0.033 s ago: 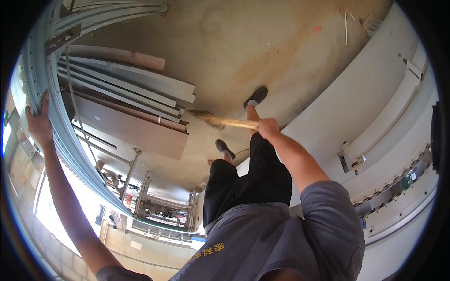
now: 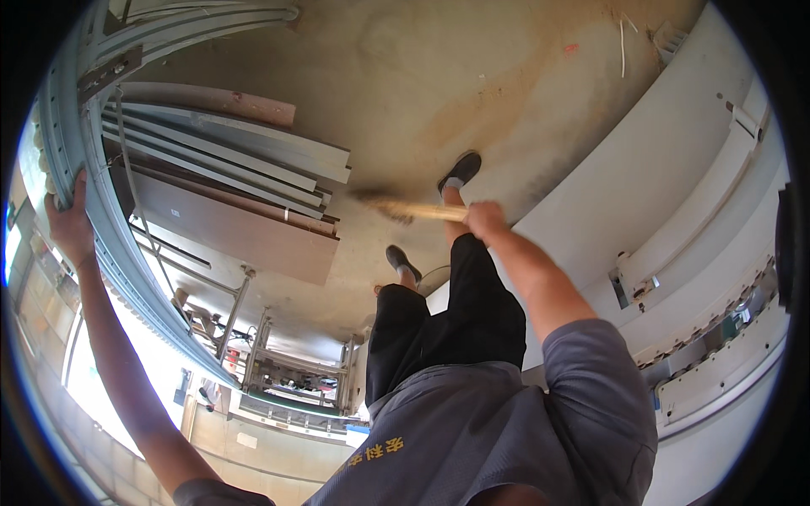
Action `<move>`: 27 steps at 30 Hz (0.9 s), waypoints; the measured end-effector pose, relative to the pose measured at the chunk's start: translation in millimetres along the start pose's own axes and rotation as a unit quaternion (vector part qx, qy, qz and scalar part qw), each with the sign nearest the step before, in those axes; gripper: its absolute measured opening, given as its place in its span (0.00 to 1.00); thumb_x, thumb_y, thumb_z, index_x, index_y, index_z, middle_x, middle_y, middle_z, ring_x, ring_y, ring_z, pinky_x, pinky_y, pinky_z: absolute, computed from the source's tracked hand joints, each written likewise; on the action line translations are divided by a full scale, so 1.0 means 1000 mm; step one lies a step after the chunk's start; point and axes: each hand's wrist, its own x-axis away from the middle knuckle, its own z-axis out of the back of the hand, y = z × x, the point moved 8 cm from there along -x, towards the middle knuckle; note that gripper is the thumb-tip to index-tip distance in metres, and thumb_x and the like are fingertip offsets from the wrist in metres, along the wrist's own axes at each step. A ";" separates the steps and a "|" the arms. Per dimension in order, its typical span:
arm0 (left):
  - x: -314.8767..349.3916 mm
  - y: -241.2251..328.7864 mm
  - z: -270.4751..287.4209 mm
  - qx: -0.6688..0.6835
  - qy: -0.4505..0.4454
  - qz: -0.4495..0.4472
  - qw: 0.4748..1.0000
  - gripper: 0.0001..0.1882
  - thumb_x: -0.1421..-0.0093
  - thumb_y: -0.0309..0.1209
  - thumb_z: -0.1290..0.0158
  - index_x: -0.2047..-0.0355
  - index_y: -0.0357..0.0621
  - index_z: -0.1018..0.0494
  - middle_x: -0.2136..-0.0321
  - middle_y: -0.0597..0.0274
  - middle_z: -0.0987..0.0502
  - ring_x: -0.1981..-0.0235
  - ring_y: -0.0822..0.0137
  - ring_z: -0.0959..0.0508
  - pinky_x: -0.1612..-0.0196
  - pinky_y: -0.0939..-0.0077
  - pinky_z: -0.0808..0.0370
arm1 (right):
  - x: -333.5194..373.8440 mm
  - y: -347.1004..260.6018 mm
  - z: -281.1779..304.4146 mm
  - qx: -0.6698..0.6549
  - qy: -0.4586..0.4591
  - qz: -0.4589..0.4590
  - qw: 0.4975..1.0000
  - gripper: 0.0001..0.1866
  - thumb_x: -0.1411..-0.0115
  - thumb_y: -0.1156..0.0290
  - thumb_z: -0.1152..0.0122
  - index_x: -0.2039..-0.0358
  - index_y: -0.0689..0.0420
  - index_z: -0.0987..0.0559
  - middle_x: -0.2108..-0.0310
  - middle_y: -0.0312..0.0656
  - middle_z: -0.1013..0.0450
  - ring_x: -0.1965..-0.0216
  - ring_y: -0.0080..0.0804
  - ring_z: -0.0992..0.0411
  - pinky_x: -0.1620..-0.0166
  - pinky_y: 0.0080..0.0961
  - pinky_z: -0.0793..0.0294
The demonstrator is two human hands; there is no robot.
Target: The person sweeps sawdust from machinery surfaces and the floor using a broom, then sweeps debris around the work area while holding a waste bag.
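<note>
My right hand (image 2: 485, 221) is closed round the light wooden handle of a short broom (image 2: 434, 212). Its dark bristle head, smeared by motion, points left over the floor, just right of the stacked panels' ends. At the far left, my left hand (image 2: 71, 226) grips the edge of a curved-looking grey metal rail (image 2: 105, 221), with its fingers on the rail's side. Part of that grip is hidden behind the rail.
Long metal strips and brownish panels (image 2: 245, 223) lie stacked at the left. A white machine body (image 2: 641, 194) runs along the right. Below the rail stands a metal-legged rack (image 2: 239, 308). My feet stand on the stained concrete floor (image 2: 405, 93).
My right hand and the broom have shifted slightly to the right and away from me. My left hand stays on the rail.
</note>
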 end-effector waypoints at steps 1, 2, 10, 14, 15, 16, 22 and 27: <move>0.000 -0.001 -0.003 0.000 0.002 -0.007 1.000 0.40 0.55 0.59 0.41 0.50 0.42 0.30 0.61 0.46 0.23 0.59 0.49 0.23 0.55 0.62 0.28 | -0.011 0.029 0.020 0.007 0.021 -0.016 1.000 0.17 0.45 0.55 0.47 0.69 0.56 0.21 0.69 0.45 0.23 0.65 0.44 0.25 0.60 0.40 0.27; 0.000 -0.004 -0.001 -0.002 0.004 -0.013 1.000 0.40 0.55 0.60 0.42 0.50 0.42 0.30 0.60 0.47 0.23 0.58 0.49 0.23 0.55 0.62 0.28 | -0.014 0.069 0.062 0.020 0.042 -0.043 0.998 0.17 0.45 0.55 0.47 0.67 0.55 0.21 0.68 0.45 0.24 0.63 0.44 0.25 0.59 0.40 0.27; 0.000 -0.019 0.001 -0.022 0.002 0.019 1.000 0.42 0.56 0.61 0.42 0.49 0.40 0.32 0.61 0.42 0.23 0.58 0.45 0.23 0.55 0.57 0.28 | 0.083 0.331 0.407 0.091 0.193 -0.307 0.927 0.24 0.40 0.47 0.54 0.62 0.53 0.20 0.61 0.45 0.24 0.58 0.44 0.26 0.56 0.40 0.27; -0.001 0.012 0.009 0.044 0.007 0.004 0.999 0.39 0.55 0.59 0.41 0.52 0.41 0.32 0.63 0.43 0.23 0.61 0.43 0.23 0.58 0.55 0.28 | 0.088 0.358 0.341 -0.181 0.335 -0.316 0.869 0.22 0.40 0.52 0.54 0.66 0.59 0.22 0.65 0.53 0.25 0.61 0.48 0.26 0.61 0.42 0.27; -0.002 0.003 0.008 0.027 0.002 0.016 0.999 0.39 0.54 0.59 0.41 0.52 0.41 0.32 0.63 0.43 0.23 0.61 0.43 0.24 0.58 0.54 0.29 | 0.078 0.348 0.305 -0.254 0.359 -0.268 0.857 0.19 0.41 0.55 0.52 0.68 0.59 0.23 0.68 0.54 0.25 0.65 0.48 0.26 0.66 0.43 0.26; 0.001 0.008 0.009 0.050 -0.015 0.016 0.998 0.39 0.54 0.58 0.40 0.52 0.40 0.33 0.62 0.42 0.24 0.60 0.42 0.24 0.58 0.54 0.29 | 0.075 0.321 0.268 -0.333 0.360 -0.240 0.838 0.16 0.41 0.57 0.51 0.67 0.58 0.26 0.71 0.51 0.27 0.70 0.45 0.28 0.71 0.40 0.28; 0.009 -0.010 0.022 0.097 -0.009 -0.002 0.995 0.37 0.47 0.46 0.41 0.44 0.37 0.40 0.47 0.41 0.34 0.48 0.44 0.32 0.47 0.56 0.34 | 0.203 0.089 0.148 -0.662 0.285 -0.259 0.643 0.10 0.41 0.66 0.48 0.66 0.60 0.29 0.82 0.41 0.30 0.84 0.34 0.30 0.81 0.28 0.31; -0.126 0.170 0.061 0.124 0.029 -0.109 0.986 0.31 0.39 0.38 0.50 0.40 0.36 0.44 0.43 0.42 0.38 0.42 0.47 0.37 0.40 0.60 0.41 | 0.136 0.052 0.093 -0.939 0.069 -0.303 0.148 0.05 0.44 0.77 0.46 0.67 0.61 0.29 0.77 0.44 0.31 0.77 0.35 0.30 0.76 0.29 0.26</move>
